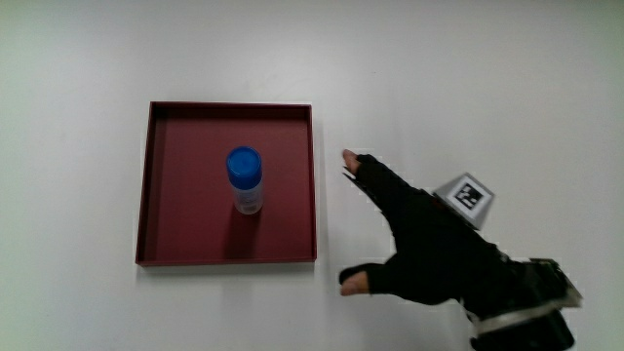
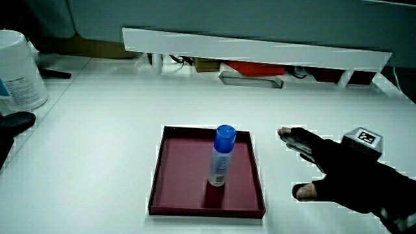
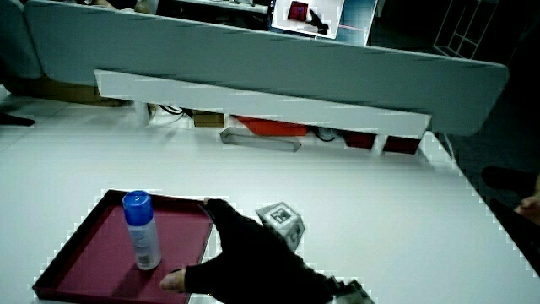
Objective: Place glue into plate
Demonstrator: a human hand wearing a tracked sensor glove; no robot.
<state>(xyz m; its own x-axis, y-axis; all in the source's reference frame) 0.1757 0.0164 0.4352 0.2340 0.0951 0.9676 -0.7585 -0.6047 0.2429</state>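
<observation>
- On the white table (image 1: pixel 487 78), a dark red square tray (image 1: pixel 166 249) is being used as the plate, and the glue stick (image 1: pixel 245 179) with its blue cap (image 1: pixel 244 163) is being kept upright near its middle.
- Just beside the tray, the gloved hand (image 1: pixel 429 249) is being held low over the bare table, fingers spread apart, nothing being gripped.
- No contact is being made between hand and glue stick.
- A patterned cube (image 1: pixel 465 196) is being carried on the hand's back, seen in both side views too (image 2: pixel 364 139) (image 3: pixel 281 221).
</observation>
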